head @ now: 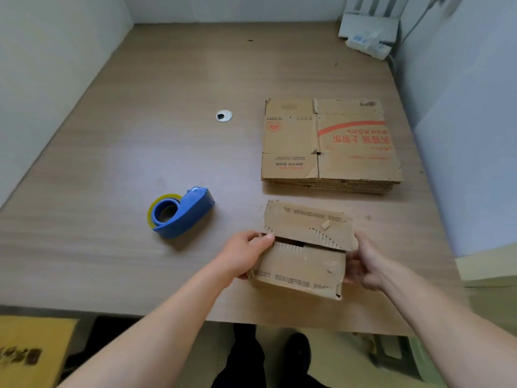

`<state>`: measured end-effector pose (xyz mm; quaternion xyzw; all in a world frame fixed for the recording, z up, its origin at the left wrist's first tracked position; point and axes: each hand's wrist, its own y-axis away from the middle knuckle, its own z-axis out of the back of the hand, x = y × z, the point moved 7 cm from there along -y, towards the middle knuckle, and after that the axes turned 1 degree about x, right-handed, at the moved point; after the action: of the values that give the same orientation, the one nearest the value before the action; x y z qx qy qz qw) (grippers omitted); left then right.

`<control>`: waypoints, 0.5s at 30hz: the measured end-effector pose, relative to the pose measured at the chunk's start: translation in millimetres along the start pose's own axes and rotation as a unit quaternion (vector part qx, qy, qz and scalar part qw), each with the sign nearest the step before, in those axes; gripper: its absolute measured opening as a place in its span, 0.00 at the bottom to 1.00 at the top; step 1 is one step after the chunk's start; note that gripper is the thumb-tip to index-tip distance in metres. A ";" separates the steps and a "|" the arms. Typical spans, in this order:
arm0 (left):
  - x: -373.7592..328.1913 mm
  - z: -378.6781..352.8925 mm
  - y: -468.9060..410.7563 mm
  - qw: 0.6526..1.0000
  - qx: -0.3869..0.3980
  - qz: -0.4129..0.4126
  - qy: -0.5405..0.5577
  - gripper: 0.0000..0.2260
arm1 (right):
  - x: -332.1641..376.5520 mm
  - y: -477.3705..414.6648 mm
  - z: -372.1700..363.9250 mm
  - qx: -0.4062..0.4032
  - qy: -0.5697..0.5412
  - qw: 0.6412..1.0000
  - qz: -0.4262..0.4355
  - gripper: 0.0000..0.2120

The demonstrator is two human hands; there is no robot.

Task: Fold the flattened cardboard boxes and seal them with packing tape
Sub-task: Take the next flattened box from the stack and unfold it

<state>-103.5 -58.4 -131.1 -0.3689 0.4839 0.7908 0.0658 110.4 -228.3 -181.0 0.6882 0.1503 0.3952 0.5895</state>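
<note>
From the head camera, a small cardboard box (303, 253) sits near the front edge of the wooden surface (126, 141), its two top flaps folded down with a narrow gap between them and no tape across the seam. The left hand (246, 254) grips the box's left side, thumb lying over the top by the gap. The right hand (363, 261) grasps the right side, fingers curled against the wall. Just behind the box lies a stack of flattened boxes (330, 141) with red print on the top sheet. To the left of the box, apart from both hands, a blue tape dispenser (181, 212) holding a roll rests on its side. Farther back is a round metal grommet (223, 116), and a white device (369, 35) sits in the far right corner.
</note>
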 end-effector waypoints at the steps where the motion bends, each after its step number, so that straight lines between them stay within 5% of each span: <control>1: 1.0 0.8 -2.3 1.000 -0.019 0.014 -0.003 0.18 | 1.9 0.4 -0.1 -0.014 0.001 1.000 0.026 0.32; 6: -5.0 9.2 -8.0 0.988 -0.111 -0.081 -0.070 0.38 | 24.6 26.7 5.1 -0.064 0.095 0.962 0.246 0.36; 8: -16.9 4.0 -2.1 0.972 -0.138 -0.166 -0.097 0.37 | 30.7 46.9 -11.2 -0.086 0.196 0.909 0.358 0.45; 10: -22.8 -9.5 1.3 0.966 -0.121 -0.224 -0.037 0.34 | 29.1 58.6 -31.9 -0.095 0.218 0.874 0.423 0.39; 15: -13.0 -11.6 0.1 0.961 -0.142 -0.193 0.135 0.25 | 35.2 46.9 -47.6 -0.069 0.253 0.863 0.432 0.33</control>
<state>-88.2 -64.6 -125.7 -0.5639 0.2906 0.7667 0.0982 86.5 -183.9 -124.8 0.5185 -0.0458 0.7799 0.3475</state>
